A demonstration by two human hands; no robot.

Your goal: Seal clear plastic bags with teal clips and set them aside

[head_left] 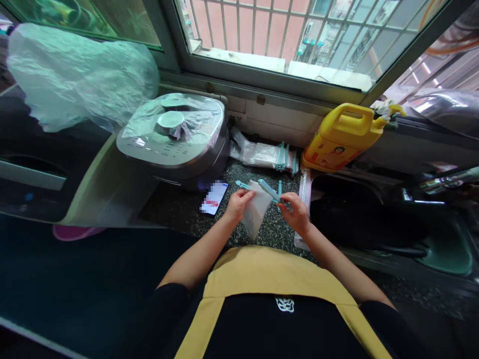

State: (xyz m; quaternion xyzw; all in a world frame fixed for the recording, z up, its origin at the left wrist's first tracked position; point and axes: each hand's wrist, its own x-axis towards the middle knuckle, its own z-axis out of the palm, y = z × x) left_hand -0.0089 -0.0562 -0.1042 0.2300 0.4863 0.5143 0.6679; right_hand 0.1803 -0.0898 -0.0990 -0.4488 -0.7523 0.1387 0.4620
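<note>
A small whitish plastic bag [256,212] hangs over the counter, pinched at its upper left by my left hand [238,203]. The end of a light-blue strip, which looks like part of a bag clip, sticks out beyond my left fingertips. My right hand [294,212] is closed on the lower end of a light-blue bag clip [268,189], which slants across the upper right of the bag. Whether both blue pieces belong to one clip, I cannot tell. Another light-blue clip [280,187] lies on the counter just behind my right fingers.
Bags with several blue clips [264,153] lie by the wall. A phone [214,198] and a plastic-covered rice cooker [175,134] are on the left. A yellow jug [339,139] stands behind the sink [454,249], which holds a dark pan [362,214]. The counter [187,212] is speckled stone.
</note>
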